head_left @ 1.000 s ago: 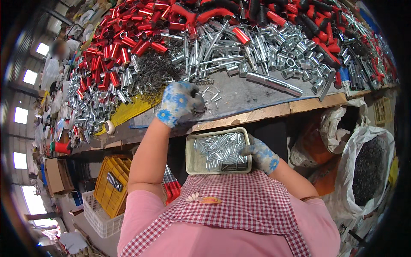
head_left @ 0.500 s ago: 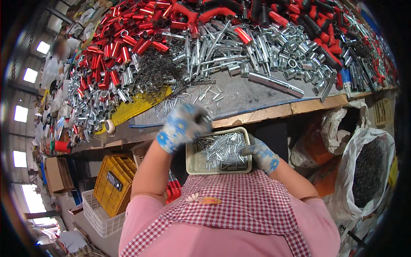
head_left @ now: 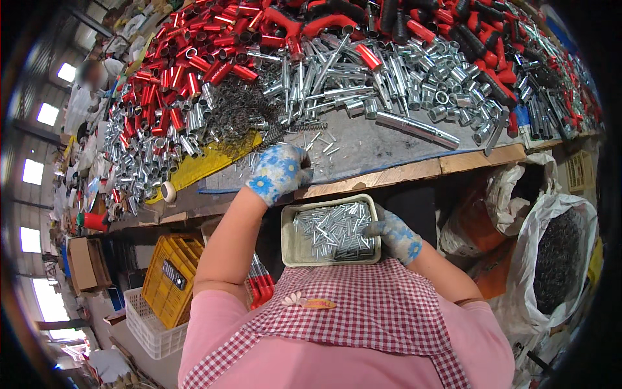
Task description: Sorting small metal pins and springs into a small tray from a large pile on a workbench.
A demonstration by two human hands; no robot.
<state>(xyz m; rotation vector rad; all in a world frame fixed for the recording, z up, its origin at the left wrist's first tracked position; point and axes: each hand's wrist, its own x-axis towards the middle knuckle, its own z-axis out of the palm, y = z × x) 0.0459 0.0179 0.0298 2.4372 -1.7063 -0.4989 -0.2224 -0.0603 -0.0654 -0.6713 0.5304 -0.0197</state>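
Note:
My left hand, in a white glove with blue flowers, is over the near edge of the workbench, its fingers curled closed. Whatever they may hold is hidden. Small metal pins lie scattered on the grey bench top just beyond it. My right hand, gloved alike, grips the right rim of a shallow cream tray held against my checked apron. Many more short silvery pins fill most of that tray, with bare bottom showing at its left side.
Heaped on the bench are red tubes, dark springs, silvery rods and sockets, and red-black handles. A wooden edge fronts it. White sacks stand right; a yellow crate sits lower left.
My left hand has moved from above the tray's upper left side, up and slightly left, to the bench edge by the loose pins. My right hand stays on the tray.

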